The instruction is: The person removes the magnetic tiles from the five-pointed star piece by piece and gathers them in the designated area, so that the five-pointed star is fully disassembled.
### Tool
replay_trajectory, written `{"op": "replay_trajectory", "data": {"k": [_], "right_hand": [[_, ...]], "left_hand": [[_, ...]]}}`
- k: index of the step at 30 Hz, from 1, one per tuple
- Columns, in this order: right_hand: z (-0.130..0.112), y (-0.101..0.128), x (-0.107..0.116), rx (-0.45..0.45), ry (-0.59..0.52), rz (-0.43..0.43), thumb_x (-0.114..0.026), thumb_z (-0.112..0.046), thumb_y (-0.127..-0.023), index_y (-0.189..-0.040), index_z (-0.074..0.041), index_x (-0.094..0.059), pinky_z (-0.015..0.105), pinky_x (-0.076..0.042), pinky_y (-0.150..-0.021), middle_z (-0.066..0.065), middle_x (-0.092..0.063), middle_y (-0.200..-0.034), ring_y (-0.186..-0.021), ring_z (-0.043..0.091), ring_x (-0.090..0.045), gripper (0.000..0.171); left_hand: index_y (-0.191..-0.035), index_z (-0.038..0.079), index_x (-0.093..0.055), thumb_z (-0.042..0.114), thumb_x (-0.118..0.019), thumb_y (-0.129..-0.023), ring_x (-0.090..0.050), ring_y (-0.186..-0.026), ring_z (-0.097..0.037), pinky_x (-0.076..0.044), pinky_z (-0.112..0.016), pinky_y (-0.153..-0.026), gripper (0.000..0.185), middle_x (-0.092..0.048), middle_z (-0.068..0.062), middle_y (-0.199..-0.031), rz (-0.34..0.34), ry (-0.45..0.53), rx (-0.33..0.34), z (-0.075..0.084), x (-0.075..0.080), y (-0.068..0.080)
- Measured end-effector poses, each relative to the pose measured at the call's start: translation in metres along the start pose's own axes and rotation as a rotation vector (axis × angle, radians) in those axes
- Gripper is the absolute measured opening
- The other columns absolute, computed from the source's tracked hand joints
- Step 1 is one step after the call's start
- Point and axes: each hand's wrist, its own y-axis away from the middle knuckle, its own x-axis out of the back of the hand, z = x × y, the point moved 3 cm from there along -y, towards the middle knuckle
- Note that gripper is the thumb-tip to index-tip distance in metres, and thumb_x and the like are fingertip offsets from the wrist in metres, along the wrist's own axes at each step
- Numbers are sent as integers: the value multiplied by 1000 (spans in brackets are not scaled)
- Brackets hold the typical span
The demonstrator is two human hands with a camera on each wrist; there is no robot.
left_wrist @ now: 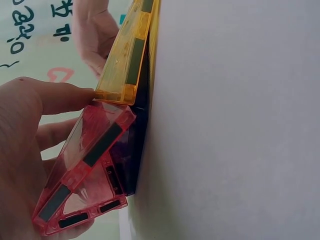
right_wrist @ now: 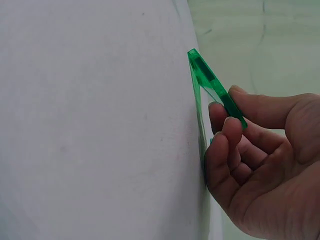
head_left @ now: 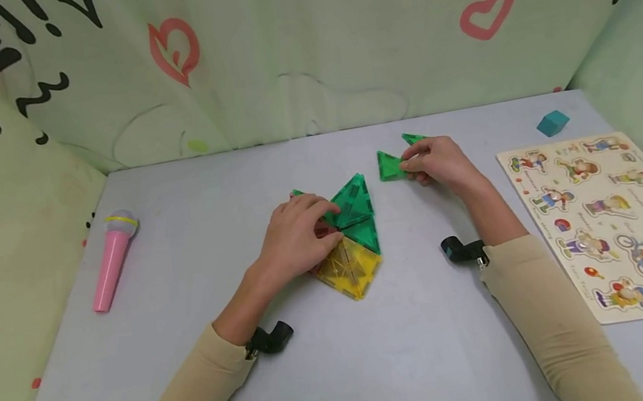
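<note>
A group of see-through magnetic tiles stands at the middle of the table, with green tiles [head_left: 358, 205] at the back and a yellow tile [head_left: 351, 268] in front. My left hand [head_left: 300, 236] grips red magnetic tiles [left_wrist: 82, 170] at the group's left side; its thumb reaches the corner beside the yellow tile. A dark blue tile [left_wrist: 131, 155] shows behind the red ones. Farther back on the right, my right hand [head_left: 438, 162] pinches a green triangular magnetic tile [right_wrist: 216, 85] between thumb and fingers, tilted off the table. Another green tile [head_left: 413, 138] shows just behind that hand, partly hidden.
A pink toy microphone [head_left: 115, 260] lies at the left. On the right is a wooden picture puzzle board [head_left: 570, 213], with a teal block [head_left: 553, 123] behind it. A printed cloth [head_left: 288, 47] hangs along the table's back edge [head_left: 252, 147].
</note>
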Motion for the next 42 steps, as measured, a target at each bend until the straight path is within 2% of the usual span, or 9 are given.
{"op": "replay_trajectory", "data": {"k": [4,9,11,17,21,25,30,36,42], "right_hand": [[-1,1,2,31,67,65,-68,-20,-93,-117,0,-66,25,-49,-64,6,-67,-86,-69,14,-59,32],[-4,3,2,86,154,125,-65,-17,-94,-117,0,-67,27,-45,-75,21,-67,-114,-95,24,-59,29],[-6,5,2,103,186,139,-63,-16,-94,-117,1,-67,30,-45,-79,23,-66,-117,-102,28,-58,29],[-19,13,-1,143,246,131,-60,-16,-95,-118,1,-66,40,-48,-84,23,-66,-116,-104,33,-59,29],[-27,24,-6,139,297,33,-62,-20,-95,-113,-2,-69,38,-48,-81,19,-67,-111,-99,30,-58,27],[-27,37,-15,115,341,-176,-65,-26,-95,-108,-6,-72,33,-47,-77,12,-69,-101,-91,24,-58,25],[-25,53,-28,113,288,-391,-67,-29,-94,-110,-8,-73,32,-50,-76,9,-69,-97,-86,22,-58,28],[-25,62,-43,131,244,-501,-68,-29,-93,-118,-5,-70,33,-49,-75,9,-67,-89,-80,22,-58,34],[-22,64,-47,117,236,-520,-68,-27,-93,-117,-5,-71,31,-50,-75,8,-70,-90,-79,20,-59,33]], "left_hand": [[-120,26,-67,38,-69,-91,-49,-131,-18,-37,-50,-110,32,-62,4,-129,5,3,0,-1,0,0],[-120,25,-67,38,-69,-91,-50,-130,-18,-39,-49,-109,32,-62,4,-128,4,2,-5,-1,0,0],[-120,25,-67,38,-69,-91,-50,-130,-18,-39,-49,-109,32,-63,4,-127,2,5,-8,-1,0,1],[-119,25,-67,38,-69,-91,-50,-129,-18,-39,-49,-108,31,-63,4,-126,3,12,-1,-2,2,1],[-118,25,-68,38,-69,-91,-50,-129,-18,-39,-49,-108,30,-62,4,-125,-3,28,-3,-3,1,1],[-118,25,-67,39,-69,-91,-49,-129,-18,-39,-49,-108,30,-62,4,-126,-15,40,-10,-3,1,1],[-117,25,-68,40,-69,-91,-49,-129,-18,-39,-48,-108,30,-62,4,-125,-18,41,-12,-3,2,1],[-117,25,-68,41,-69,-91,-50,-128,-17,-39,-47,-108,31,-62,4,-125,-17,32,-11,-3,2,0],[-117,24,-68,40,-68,-91,-50,-126,-17,-39,-47,-108,30,-63,5,-123,-16,32,-17,-3,1,0]]}}
